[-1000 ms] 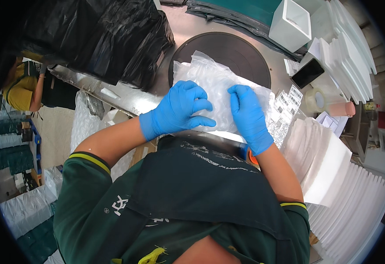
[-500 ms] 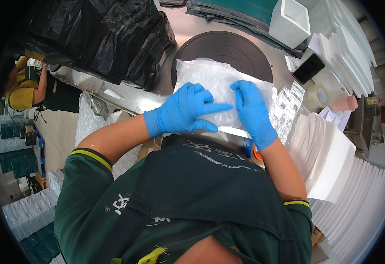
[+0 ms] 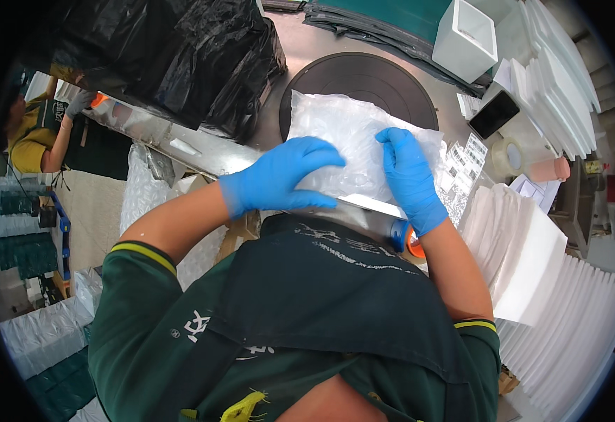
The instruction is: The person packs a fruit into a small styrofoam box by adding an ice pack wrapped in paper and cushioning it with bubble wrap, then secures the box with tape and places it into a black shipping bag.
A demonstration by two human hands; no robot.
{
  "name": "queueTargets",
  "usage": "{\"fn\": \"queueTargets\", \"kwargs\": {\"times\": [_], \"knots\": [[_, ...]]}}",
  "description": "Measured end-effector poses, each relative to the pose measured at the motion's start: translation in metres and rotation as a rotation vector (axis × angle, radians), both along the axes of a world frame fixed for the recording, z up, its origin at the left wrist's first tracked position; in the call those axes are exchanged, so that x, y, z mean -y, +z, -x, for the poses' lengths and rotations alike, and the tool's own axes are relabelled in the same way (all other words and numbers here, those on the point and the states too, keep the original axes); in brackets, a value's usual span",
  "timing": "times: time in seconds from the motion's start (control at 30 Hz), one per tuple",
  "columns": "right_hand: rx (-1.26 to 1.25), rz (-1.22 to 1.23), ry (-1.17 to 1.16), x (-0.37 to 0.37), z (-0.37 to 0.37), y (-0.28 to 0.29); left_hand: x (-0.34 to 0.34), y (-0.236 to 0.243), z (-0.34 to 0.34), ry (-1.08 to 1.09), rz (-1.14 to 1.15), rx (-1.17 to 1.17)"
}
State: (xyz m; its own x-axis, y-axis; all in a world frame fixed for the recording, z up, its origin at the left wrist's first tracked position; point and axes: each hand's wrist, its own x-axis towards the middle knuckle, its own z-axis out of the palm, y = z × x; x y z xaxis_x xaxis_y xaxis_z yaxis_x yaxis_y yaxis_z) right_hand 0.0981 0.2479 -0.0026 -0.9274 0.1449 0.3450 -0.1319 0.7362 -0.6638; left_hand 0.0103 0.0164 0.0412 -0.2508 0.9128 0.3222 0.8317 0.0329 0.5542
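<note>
My left hand (image 3: 290,176) in a blue glove rests at the left part of a crumpled translucent plastic packet (image 3: 335,123), with thumb and fingers apart. My gloved right hand (image 3: 409,176) has curled fingers pinched on the packet's right part; its exact hold is partly hidden. Under the packet shows the edge of a white board (image 3: 374,205), over the near side of a round black mat (image 3: 399,81). A sheet of printed labels (image 3: 466,158) lies just right of my right hand. A blue and orange roll (image 3: 413,246) is half hidden below that hand.
A black-wrapped bundle (image 3: 153,56) fills the back left; a co-worker (image 3: 36,141) works beyond it. At right are a white foam box (image 3: 464,39), phone (image 3: 494,114), tape roll (image 3: 506,156), pink cylinder (image 3: 547,170) and stacked foam sheets (image 3: 511,253). Dark sheets (image 3: 378,35) lie behind.
My left hand has drawn a little leftward, its index finger now off the packet's middle. The packet and right hand sit slightly further right. The co-worker's hand has moved.
</note>
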Motion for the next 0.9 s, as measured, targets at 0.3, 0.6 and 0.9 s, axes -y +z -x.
{"fn": "queueTargets", "kwargs": {"times": [0.3,0.6,0.9], "knots": [[0.005,-0.014,0.04,0.003,-0.002,0.004,0.037,-0.02,0.005,0.027,-0.013,-0.01],[-0.031,-0.02,0.01,0.0,0.001,0.002,0.026,-0.007,-0.002,0.116,-0.153,-0.059],[-0.022,-0.118,0.081,-0.008,-0.022,0.037,-0.047,-0.012,-0.004,0.157,0.221,-0.157]]}}
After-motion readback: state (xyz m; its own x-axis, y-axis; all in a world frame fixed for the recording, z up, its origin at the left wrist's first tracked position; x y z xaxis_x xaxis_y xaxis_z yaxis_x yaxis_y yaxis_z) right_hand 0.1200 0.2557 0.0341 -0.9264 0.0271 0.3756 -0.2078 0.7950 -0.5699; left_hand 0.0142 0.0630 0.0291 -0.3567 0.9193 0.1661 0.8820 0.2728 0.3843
